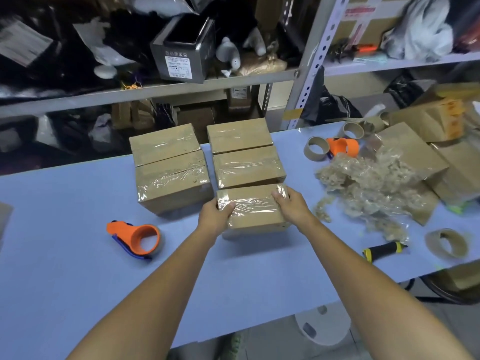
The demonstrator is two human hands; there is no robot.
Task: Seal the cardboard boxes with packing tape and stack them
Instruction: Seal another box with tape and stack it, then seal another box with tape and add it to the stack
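A small taped cardboard box (pixel 253 213) sits on the blue table (pixel 78 255), nearest to me. My left hand (pixel 215 216) grips its left side and my right hand (pixel 292 207) grips its right side, thumbs on the taped top. Behind it stand two more taped boxes in a row, the middle box (pixel 248 167) and the far box (pixel 239 136). To the left are two larger taped boxes, the near one (pixel 172 183) and the far one (pixel 163 144). An orange tape dispenser (pixel 137 237) lies on the table to the left of my left arm.
A second orange dispenser (pixel 341 146) and empty tape cores (pixel 317 149) lie at the back right. A heap of crumpled tape (pixel 363 188) covers flat cardboard and boxes (pixel 415 152) on the right. A yellow-black cutter (pixel 384 250) and a tape roll (pixel 448 245) lie near the right edge. Cluttered shelves (pixel 181 84) stand behind.
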